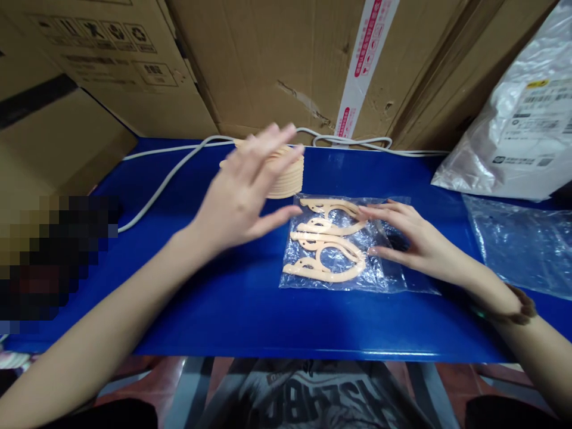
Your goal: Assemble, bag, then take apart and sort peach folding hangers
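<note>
L hand (243, 193): fingers spread, thumb well out, in front of the stack of hangers (287, 183); motion-blurred, so can't tell if your fingertips touch it, but no grip seen. R hand (417, 238): thumb & fingertips well apart, resting at R side of clear bag (384, 279), nothing pinched. Bagged hangers (333, 276) lie flat on blue table (250, 325), just in front of stack.

Risks (my est.): stack could topple if your L hand catches its edge; bag could slide w/ only light R contact, film being slick; hooks might snag & tear film if you drag it.
</note>
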